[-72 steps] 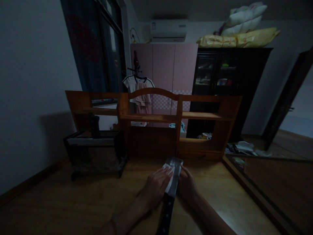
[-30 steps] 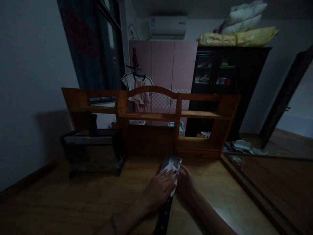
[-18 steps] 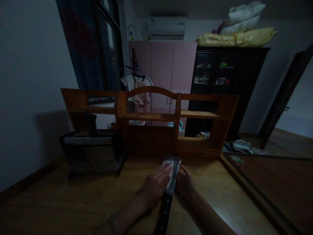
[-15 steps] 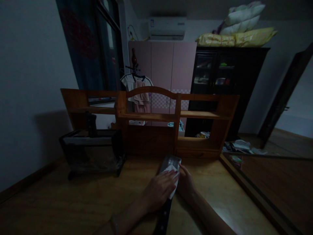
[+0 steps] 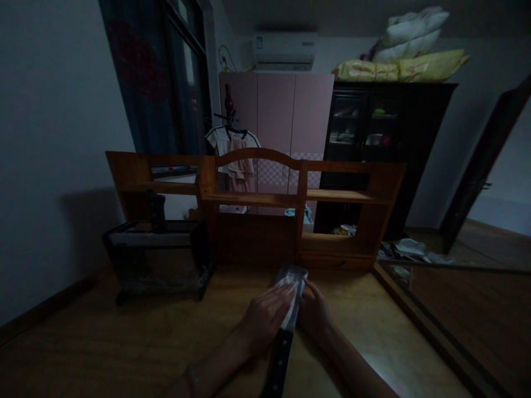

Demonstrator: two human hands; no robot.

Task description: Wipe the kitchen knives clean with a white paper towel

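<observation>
A cleaver [image 5: 281, 356] with a broad, dull metal blade and a black riveted handle points away from me, low over the table. My left hand [image 5: 265, 316] presses a white tissue [image 5: 290, 313] against the upper face of the blade, fingers stretched together over it. At the blade's right edge, my right hand [image 5: 314, 309] grips near the far corner with its thumb side up. The underside of the blade and some of the right fingers are hidden. Nobody's hand is on the handle.
To the left stands a dark knife block [image 5: 157, 265] with a black-handled knife [image 5: 156, 211] in it. A wooden shelf unit [image 5: 253, 237] runs along the back of the wooden table [image 5: 174, 342]. A raised wooden edge [image 5: 418, 320] borders the right side.
My left hand and the tissue have slid leftward across the blade, baring its right side and the part near the handle. The right hand stays about where it was.
</observation>
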